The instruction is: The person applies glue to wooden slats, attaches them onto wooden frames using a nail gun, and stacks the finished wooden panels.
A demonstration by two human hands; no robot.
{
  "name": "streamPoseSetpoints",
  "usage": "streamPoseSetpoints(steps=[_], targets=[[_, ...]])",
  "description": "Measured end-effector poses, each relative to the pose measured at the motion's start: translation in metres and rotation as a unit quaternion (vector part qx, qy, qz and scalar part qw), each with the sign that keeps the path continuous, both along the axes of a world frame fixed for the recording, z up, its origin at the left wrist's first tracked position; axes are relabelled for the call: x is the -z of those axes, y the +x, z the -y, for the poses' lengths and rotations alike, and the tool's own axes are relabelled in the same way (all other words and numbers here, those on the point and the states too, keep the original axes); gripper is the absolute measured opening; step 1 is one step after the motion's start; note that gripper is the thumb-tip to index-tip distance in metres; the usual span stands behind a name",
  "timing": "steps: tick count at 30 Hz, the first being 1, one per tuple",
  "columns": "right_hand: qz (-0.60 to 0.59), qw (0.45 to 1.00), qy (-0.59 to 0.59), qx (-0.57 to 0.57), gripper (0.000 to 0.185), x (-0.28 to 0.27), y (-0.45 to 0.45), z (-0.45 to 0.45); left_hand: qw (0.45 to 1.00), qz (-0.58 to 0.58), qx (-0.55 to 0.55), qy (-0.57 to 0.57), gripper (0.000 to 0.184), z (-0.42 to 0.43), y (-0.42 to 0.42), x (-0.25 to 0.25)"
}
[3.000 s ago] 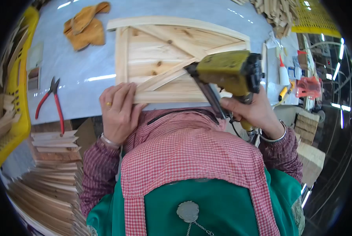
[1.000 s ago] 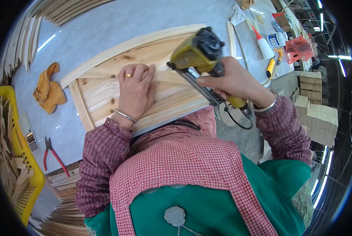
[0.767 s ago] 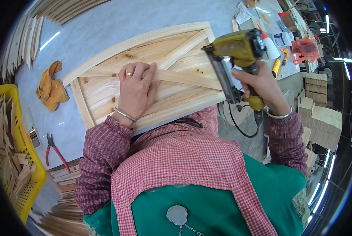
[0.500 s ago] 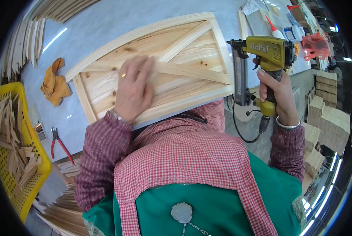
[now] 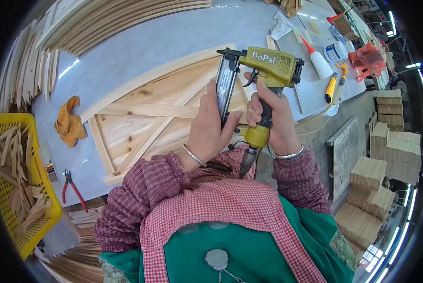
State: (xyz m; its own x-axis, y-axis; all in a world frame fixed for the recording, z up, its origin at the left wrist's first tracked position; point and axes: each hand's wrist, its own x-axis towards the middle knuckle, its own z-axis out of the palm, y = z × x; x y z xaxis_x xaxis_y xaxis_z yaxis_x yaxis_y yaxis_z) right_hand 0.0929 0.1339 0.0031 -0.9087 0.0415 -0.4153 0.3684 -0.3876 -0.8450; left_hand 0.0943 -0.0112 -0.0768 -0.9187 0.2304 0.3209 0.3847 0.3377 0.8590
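Observation:
A yellow-green pneumatic nail gun (image 5: 270, 62) with a black magazine is held up in front of me, over the right part of a wooden panel. My right hand (image 5: 278, 115) is wrapped round its black handle, below the trigger. My left hand (image 5: 207, 129) clasps the magazine, fingers along its left side and thumb across the lower end. The framed panel (image 5: 140, 111) with crossed slats lies flat on the table, its right side partly hidden by the gun and my hands.
On the left are an orange cloth (image 5: 70, 122), red-handled pliers (image 5: 73, 188) and a yellow basket (image 5: 48, 188) of wood scraps. Wood strips (image 5: 122, 21) are stacked at the back. A glue bottle (image 5: 319, 63), white tub (image 5: 335, 51) and yellow cutter (image 5: 331, 88) lie at right.
My left hand has left the panel's surface and taken hold of the magazine. The nail gun in my right hand has moved left, over the panel. The view has shifted slightly.

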Motion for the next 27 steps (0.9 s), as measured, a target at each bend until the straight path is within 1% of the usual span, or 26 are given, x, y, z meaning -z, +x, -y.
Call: streamPoseSetpoints(steps=[2,11,15,18,20,21,22,23,24,25,27], targets=[[0.013,1.000,-0.018,0.006,0.041,0.004,0.002,-0.002,0.998,0.041,-0.012,-0.047,0.081,-0.001,0.004,-0.001],[0.014,0.998,-0.059,0.004,0.042,0.005,0.001,-0.012,0.996,0.074,-0.010,-0.038,0.077,-0.003,0.012,-0.007],[0.017,0.996,-0.086,0.006,0.041,0.009,0.001,-0.015,0.993,0.116,-0.013,-0.016,0.077,-0.001,0.017,-0.008],[0.034,0.996,-0.061,0.056,0.041,0.007,0.000,-0.016,0.978,0.204,0.007,-0.033,0.079,0.006,0.025,-0.015],[0.054,0.987,-0.127,0.078,0.043,0.002,0.000,-0.024,0.967,0.249,0.049,-0.034,0.077,0.013,0.034,-0.012],[0.030,0.984,-0.168,0.046,0.045,0.020,-0.003,-0.047,0.969,0.232,0.069,-0.041,0.076,0.021,0.039,-0.007],[-0.038,0.978,-0.204,0.014,0.046,0.040,-0.005,-0.064,0.971,0.217,0.089,-0.050,0.075,0.028,0.044,0.000],[-0.042,0.969,-0.244,0.005,0.048,0.046,-0.010,-0.080,0.989,0.131,0.073,-0.007,0.069,0.025,0.045,0.009],[-0.066,0.970,-0.232,-0.037,0.049,0.059,-0.017,-0.103,0.997,0.036,0.066,0.029,0.064,0.033,0.045,0.021],[-0.117,0.955,-0.244,-0.123,0.049,0.064,-0.023,-0.117,0.998,0.040,0.036,0.013,0.064,0.056,0.047,0.022],[-0.118,0.983,-0.134,-0.042,0.050,0.060,-0.021,-0.127,0.999,0.028,-0.030,-0.012,0.053,0.105,0.043,0.019]])
